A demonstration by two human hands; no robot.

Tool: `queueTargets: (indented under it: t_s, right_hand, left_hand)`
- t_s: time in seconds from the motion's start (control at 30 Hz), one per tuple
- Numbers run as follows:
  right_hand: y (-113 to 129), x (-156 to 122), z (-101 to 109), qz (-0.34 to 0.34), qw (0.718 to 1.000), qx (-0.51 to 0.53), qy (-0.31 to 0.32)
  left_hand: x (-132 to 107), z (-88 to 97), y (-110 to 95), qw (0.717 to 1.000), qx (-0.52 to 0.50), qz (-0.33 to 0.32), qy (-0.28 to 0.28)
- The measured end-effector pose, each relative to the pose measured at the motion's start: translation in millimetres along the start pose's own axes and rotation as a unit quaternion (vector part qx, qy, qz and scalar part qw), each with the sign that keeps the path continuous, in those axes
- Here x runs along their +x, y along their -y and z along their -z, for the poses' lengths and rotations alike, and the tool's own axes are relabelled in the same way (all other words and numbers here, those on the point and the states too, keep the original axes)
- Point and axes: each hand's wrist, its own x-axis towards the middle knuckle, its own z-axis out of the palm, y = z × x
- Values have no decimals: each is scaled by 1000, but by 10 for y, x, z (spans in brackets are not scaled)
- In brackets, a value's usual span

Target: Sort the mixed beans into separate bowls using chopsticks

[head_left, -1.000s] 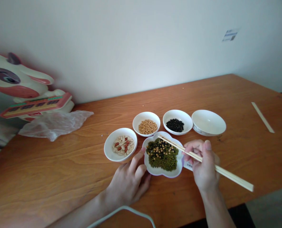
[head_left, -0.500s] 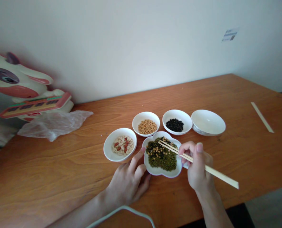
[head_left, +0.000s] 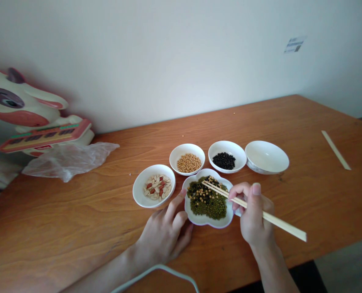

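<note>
A white flower-shaped dish (head_left: 209, 221) holds mung beans (head_left: 213, 208), with black and yellow beans mixed over their upper part. My left hand (head_left: 164, 232) lies at its lower left, fingers apart, the index fingertip touching the rim. In my right hand (head_left: 255, 213) is a pair of wooden chopsticks (head_left: 281, 224), pinched between thumb and fingers. Their tips rest among the yellow and black beans; whether they grip a bean is too small to tell. Part of a pale handle (head_left: 238, 212) shows beside my right fingers.
Behind the dish stand white bowls of peanuts (head_left: 158, 187), soybeans (head_left: 189, 162) and black beans (head_left: 224, 161), plus a bare bowl (head_left: 268, 156). A wooden strip (head_left: 336, 150) lies far right. A plastic bag (head_left: 73, 158) and cow toy (head_left: 43, 118) are left; a pale cable (head_left: 159, 267) crosses the front.
</note>
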Motion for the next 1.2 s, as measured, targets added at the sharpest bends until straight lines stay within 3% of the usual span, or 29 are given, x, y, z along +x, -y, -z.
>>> queueTargets:
  t_s: [0.3,0.47,0.77,1.2]
  right_hand:
    - [-102,-7,-1,-16,997,63,-28]
    - [-138,-9,5,-24,998,65,-3]
    - [42,-60,-60,-26,998,50,-30]
    - [69,-65,-59,1,1000,-1,7]
  left_hand:
    - [-18,-21,5,1000,-2,-2,4]
    - [-6,-9,0,1000,3,3,3]
    - [-16,-16,1,1000,1,1,1]
    - [-23,-25,10,1000,9,-3,-1]
